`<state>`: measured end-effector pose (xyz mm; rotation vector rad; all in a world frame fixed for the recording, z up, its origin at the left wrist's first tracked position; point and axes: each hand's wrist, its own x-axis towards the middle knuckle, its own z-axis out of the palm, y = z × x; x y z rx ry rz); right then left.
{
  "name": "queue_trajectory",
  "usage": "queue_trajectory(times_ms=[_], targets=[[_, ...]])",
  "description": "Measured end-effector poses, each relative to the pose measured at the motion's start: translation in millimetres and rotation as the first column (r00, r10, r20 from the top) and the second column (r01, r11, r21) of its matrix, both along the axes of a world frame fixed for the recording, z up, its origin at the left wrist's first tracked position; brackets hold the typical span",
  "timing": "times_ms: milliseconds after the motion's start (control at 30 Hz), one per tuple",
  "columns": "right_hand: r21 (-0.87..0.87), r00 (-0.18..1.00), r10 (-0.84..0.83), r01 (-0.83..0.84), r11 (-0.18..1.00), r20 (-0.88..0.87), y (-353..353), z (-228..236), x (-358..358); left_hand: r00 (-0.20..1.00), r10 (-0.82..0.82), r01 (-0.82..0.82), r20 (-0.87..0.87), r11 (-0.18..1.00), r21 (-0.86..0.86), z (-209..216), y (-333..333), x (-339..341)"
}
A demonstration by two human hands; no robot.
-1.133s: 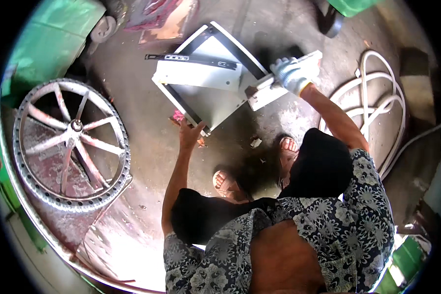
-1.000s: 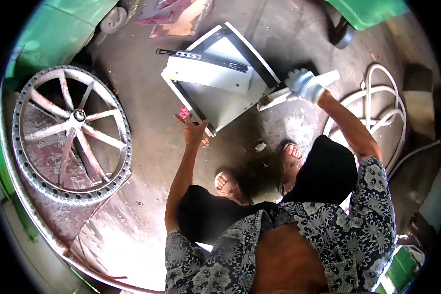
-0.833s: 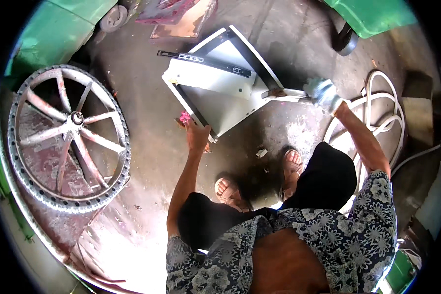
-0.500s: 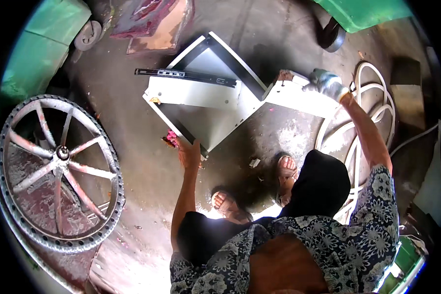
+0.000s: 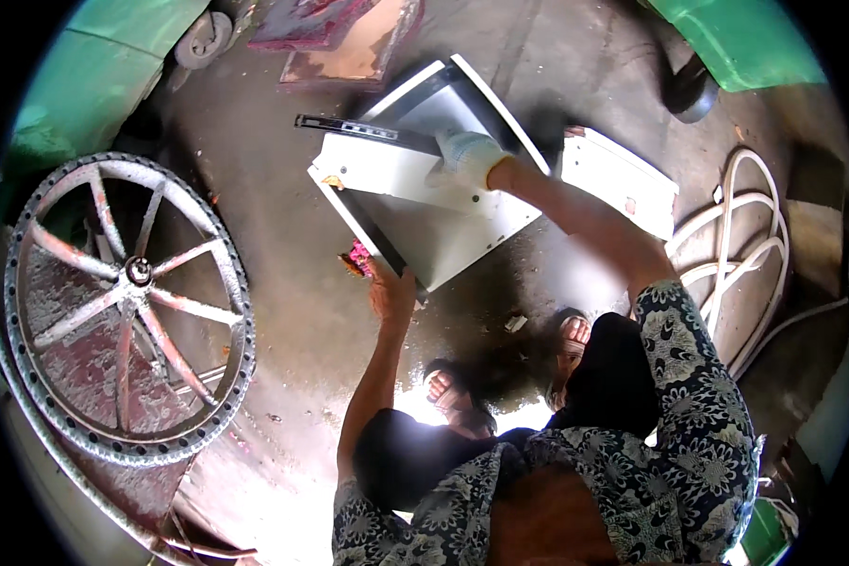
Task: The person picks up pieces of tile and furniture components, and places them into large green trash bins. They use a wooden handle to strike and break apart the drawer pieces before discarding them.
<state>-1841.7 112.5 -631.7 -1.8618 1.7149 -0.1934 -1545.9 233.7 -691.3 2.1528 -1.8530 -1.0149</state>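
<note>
A white metal drawer-like box point(image 5: 462, 247) with dark inner edges lies tilted cornerwise on the floor ahead of me. My left hand point(image 5: 392, 294) is bare and grips its near left edge beside a small pink and orange bundle point(image 5: 358, 258). Across the box runs a white panel point(image 5: 377, 174), with a dark slide rail point(image 5: 347, 127) along its far edge that juts out to the left. My right hand point(image 5: 472, 158), in a pale knit glove, is over the right part of this panel, by the rail; its fingers are blurred against the white.
A separate white panel with rusty marks point(image 5: 623, 179) lies to the right, near a coiled cream hose point(image 5: 774, 241). A large spoked wheel point(image 5: 137, 272) lies at the left. Flat reddish boards point(image 5: 335, 61) and green wheeled bins point(image 5: 104, 85) are at the far side.
My right hand has left the separate white panel and moved left onto the box. My left hand keeps its hold on the edge. The whole view has shifted somewhat.
</note>
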Motion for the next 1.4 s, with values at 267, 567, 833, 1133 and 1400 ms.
queue_trajectory(times_ms=[267,567,833,1133,1400], targets=[[0.246,0.982,-0.122,0.083,0.966,0.147,24,9,21,0.998,-0.016,0.016,0.059,1.0,-0.001,0,2,10],[0.275,0.948,-0.317,0.298,0.914,0.027,107,54,7,0.984,-0.016,0.019,-0.179,1.0,0.014,9,4,29],[0.101,0.651,-0.751,0.744,0.66,0.108,125,157,-58,0.837,0.014,-0.094,-0.547,0.988,-0.119,48,84,71],[0.041,0.739,-0.646,0.651,0.758,0.191,102,43,24,0.808,0.291,-0.362,-0.513,0.931,-0.043,62,232,96],[0.19,0.896,-0.426,0.4,0.897,0.125,155,12,183,0.637,0.498,-0.55,-0.588,0.828,0.105,75,232,138]])
